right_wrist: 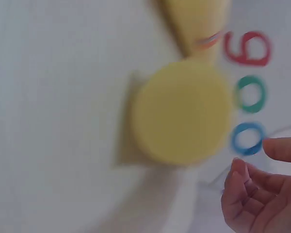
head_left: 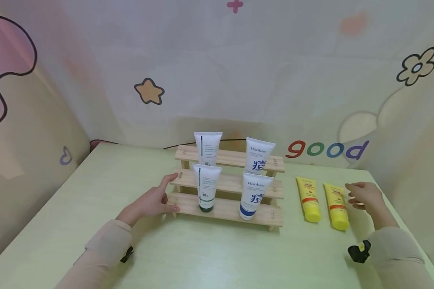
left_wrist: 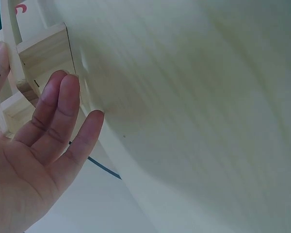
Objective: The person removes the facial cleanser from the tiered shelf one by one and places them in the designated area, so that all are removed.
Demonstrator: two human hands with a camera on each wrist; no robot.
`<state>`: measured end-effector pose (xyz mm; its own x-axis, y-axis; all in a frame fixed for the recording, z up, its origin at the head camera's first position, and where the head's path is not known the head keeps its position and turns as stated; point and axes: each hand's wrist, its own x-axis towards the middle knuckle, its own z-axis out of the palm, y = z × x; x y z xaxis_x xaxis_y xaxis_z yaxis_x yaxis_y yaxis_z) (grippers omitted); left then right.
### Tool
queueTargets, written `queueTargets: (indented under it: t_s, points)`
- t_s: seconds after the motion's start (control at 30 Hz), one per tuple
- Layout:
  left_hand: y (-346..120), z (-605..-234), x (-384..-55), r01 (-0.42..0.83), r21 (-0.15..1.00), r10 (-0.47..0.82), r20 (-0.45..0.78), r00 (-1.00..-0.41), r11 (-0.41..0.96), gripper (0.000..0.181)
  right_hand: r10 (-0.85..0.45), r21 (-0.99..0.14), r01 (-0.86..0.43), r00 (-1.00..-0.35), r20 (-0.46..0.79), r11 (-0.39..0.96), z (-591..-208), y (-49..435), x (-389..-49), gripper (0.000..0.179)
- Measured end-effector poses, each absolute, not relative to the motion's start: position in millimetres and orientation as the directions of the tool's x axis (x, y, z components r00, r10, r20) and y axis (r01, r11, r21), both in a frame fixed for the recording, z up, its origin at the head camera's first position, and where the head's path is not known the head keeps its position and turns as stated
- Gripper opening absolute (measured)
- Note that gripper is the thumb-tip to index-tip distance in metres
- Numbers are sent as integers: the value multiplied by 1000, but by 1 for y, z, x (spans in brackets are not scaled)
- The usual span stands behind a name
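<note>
A three-tier wooden rack (head_left: 235, 211) stands mid-table. My left hand (head_left: 150, 202) is at its left end, index fingertip on the middle tier and thumb on the bottom one. In the left wrist view the other fingers (left_wrist: 51, 114) extend loosely beside the wooden end. Two white tubes with green caps (head_left: 207, 186) stand one behind the other on the rack's left. Two blue-and-white tubes (head_left: 254, 196) stand likewise on its right. Over the right edge of the nearer yellow tube (head_left: 336, 206), my right hand (head_left: 367, 196) hovers with loosely bent fingers, holding nothing.
A second yellow tube (head_left: 309, 198) lies between the rack and the nearer one, caps toward me. Behind the pale table (head_left: 202, 257) hangs a printed cloth (head_left: 238, 80), with cloth at both sides too.
</note>
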<state>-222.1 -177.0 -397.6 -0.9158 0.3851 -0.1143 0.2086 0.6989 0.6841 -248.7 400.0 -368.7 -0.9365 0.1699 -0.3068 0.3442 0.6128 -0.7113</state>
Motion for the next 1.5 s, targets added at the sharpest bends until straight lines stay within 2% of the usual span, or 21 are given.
queueTargets:
  t_s: [0.17, 0.3, 0.33, 0.47, 0.57, 0.83, 1.0, 1.3, 1.5]
  points:
    - [-180, -397, -222, 207, 676, 375, -110, -920, 707, 95, 110, -793, 155, -988, -112, 589, -360, 394, -261, 61]
    - [-180, -397, -222, 213, 679, 379, -103, -920, 702, 94, 42, -843, -9, -998, 38, 538, -336, 357, -247, 48]
    - [-179, -398, -222, 215, 682, 382, -101, -919, 699, 94, 26, -861, -54, -997, 78, 505, -329, 344, -241, 37]
    - [-178, -398, -222, 217, 687, 389, -102, -916, 693, 93, -55, -906, -241, -970, 236, 348, -308, 298, -223, 18]
    - [-177, -399, -222, 218, 690, 391, -102, -915, 690, 93, -107, -907, -325, -946, 308, 267, -304, 277, -222, 23]
    - [-176, -399, -221, 239, 688, 401, -83, -912, 685, 93, -199, -859, -376, -925, 324, 346, -302, 230, -228, 44]
    - [-176, -398, -221, 231, 684, 393, -89, -915, 692, 93, -215, -858, -357, -931, 295, 369, -302, 208, -235, 49]
    - [-178, -400, -222, 238, 693, 401, -80, -913, 680, 94, -146, -866, -353, -936, 321, 354, -311, 184, -244, 37]
    - [-178, -400, -221, 245, 694, 406, -74, -911, 677, 94, -141, -814, -444, -895, 423, 374, -315, 186, -241, 32]
